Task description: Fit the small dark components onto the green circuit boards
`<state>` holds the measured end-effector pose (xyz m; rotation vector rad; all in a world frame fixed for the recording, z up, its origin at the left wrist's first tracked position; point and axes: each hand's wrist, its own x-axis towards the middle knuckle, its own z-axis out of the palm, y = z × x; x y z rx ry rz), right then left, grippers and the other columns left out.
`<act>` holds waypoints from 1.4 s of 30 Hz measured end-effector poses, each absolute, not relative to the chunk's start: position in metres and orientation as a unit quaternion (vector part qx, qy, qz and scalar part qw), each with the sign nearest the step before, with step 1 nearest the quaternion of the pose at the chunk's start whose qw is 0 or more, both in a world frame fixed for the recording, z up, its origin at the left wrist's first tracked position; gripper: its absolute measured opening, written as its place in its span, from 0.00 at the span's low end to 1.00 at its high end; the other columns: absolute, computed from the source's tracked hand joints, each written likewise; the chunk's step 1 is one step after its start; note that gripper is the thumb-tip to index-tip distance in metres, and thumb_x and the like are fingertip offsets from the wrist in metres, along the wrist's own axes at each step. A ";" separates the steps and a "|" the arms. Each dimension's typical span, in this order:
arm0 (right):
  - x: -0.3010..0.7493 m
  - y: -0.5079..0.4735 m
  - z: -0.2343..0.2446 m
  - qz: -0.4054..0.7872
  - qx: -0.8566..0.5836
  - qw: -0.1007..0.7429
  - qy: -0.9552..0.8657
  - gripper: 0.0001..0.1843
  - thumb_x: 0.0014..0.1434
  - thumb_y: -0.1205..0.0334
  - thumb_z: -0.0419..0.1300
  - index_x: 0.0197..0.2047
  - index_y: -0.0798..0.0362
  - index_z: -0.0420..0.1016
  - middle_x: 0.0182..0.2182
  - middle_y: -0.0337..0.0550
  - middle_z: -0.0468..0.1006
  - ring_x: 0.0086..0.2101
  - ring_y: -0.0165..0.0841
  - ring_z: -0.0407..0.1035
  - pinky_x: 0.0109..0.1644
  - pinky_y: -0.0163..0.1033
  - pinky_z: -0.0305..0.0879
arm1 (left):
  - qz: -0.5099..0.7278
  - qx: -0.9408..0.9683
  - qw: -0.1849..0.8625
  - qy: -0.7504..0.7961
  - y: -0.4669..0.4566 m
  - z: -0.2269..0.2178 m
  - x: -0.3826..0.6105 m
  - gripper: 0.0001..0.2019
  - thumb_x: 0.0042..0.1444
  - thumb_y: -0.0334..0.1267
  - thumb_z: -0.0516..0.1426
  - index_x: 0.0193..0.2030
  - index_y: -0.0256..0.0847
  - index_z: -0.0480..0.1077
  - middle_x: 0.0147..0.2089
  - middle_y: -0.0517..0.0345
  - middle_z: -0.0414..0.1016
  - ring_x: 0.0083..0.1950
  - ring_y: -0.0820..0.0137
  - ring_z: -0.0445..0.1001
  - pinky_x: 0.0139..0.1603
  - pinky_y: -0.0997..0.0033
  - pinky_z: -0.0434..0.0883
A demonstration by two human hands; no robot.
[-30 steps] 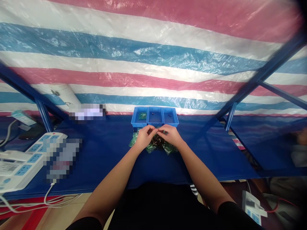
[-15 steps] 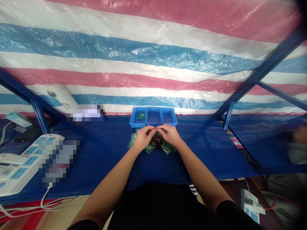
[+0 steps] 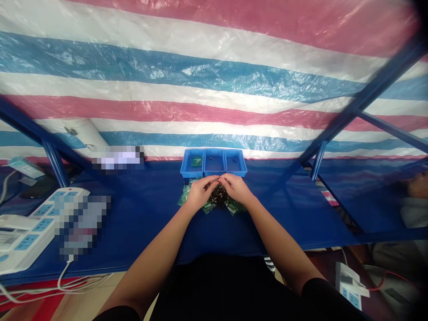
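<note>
My left hand (image 3: 201, 191) and my right hand (image 3: 235, 187) meet fingertip to fingertip, both pinched on a tiny part too small to name. Below them lies a heap of small dark and brassy parts (image 3: 219, 197). Green circuit boards (image 3: 207, 207) in clear wrapping lie around that heap. Just beyond my fingers stand three joined blue bins: the left bin (image 3: 183, 170) holds some green boards, the middle bin (image 3: 214, 169) a small part, and the right bin (image 3: 242, 168) a small dark part.
Blue table (image 3: 140, 232) under everything. At left are a white power strip (image 3: 42, 223), a blurred-out device (image 3: 83, 227) on a cable, and a white cylinder (image 3: 88, 133). Blue frame bars (image 3: 354, 107) slant on both sides. Part of another person (image 3: 417, 187) shows at far right.
My fingertips have shifted slightly and closed nearer together over the tiny part. The bins and the heap stay where they were.
</note>
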<state>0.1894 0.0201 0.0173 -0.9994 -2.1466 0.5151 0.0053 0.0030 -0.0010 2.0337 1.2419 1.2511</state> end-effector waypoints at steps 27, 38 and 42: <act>0.190 0.021 0.016 0.177 -0.387 0.373 -0.824 0.13 0.67 0.59 0.48 0.45 0.50 0.73 0.39 0.44 0.79 0.41 0.34 0.72 0.45 0.37 0.67 | 0.448 0.725 0.236 0.467 0.001 0.002 0.005 0.15 0.62 0.46 0.54 0.50 0.41 0.72 0.33 0.58 0.78 0.31 0.71 0.76 0.35 0.73 0.73; 0.190 0.020 0.015 0.148 -0.384 0.381 -0.828 0.12 0.65 0.58 0.52 0.45 0.49 0.75 0.41 0.43 0.80 0.42 0.34 0.73 0.46 0.38 0.68 | 0.448 0.720 0.235 0.475 -0.001 0.002 0.006 0.15 0.63 0.46 0.51 0.47 0.41 0.72 0.32 0.57 0.78 0.31 0.71 0.76 0.32 0.75 0.72; 0.191 0.021 0.014 0.135 -0.381 0.384 -0.830 0.12 0.66 0.60 0.51 0.45 0.49 0.76 0.42 0.43 0.80 0.43 0.35 0.73 0.49 0.40 0.67 | 0.439 0.725 0.232 0.477 -0.002 0.003 0.006 0.16 0.63 0.47 0.51 0.51 0.41 0.71 0.33 0.57 0.78 0.30 0.71 0.75 0.33 0.74 0.72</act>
